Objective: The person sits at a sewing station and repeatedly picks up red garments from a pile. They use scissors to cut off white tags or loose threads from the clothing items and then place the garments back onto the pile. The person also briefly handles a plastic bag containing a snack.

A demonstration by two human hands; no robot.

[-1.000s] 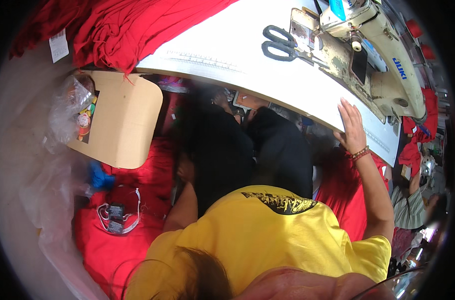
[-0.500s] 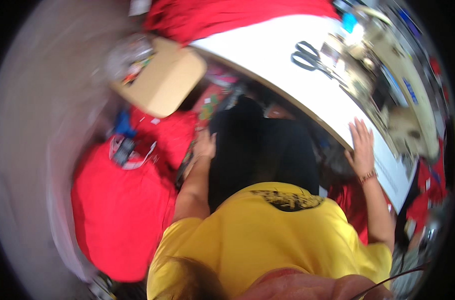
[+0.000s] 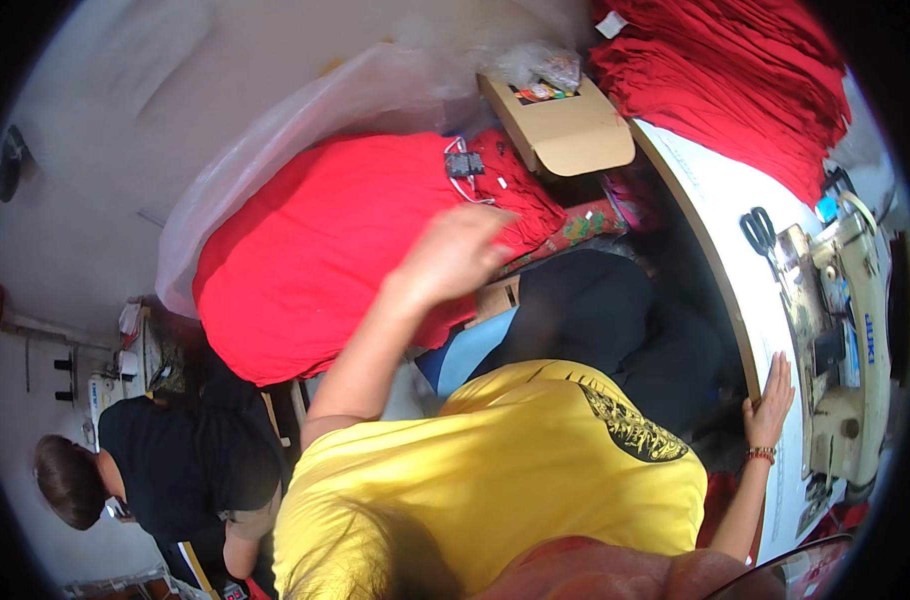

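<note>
My left hand (image 3: 453, 255) is raised over a big pile of red cloth (image 3: 315, 250) on my left. Its fingers are smeared by motion, so I cannot tell whether they hold anything. My right hand (image 3: 772, 408) lies flat on the edge of the white sewing table (image 3: 720, 190), fingers stretched out and nothing in them. Beyond it on the table stands a cream sewing machine (image 3: 863, 340). Black-handled scissors (image 3: 760, 232) rest beside the machine. A dark tag with a white cord (image 3: 463, 165) lies on the red cloth.
Clear plastic sheeting (image 3: 275, 120) surrounds the cloth pile. An open cardboard box (image 3: 580, 135) stands between it and the table. More red cloth (image 3: 725, 80) covers the table's far end. At the lower left, another person in a dark shirt (image 3: 185, 460) bends forward.
My view has swung to the left, bringing the other person into sight. My left hand has lifted from beside my leg to over the red cloth. My right hand stays on the table edge.
</note>
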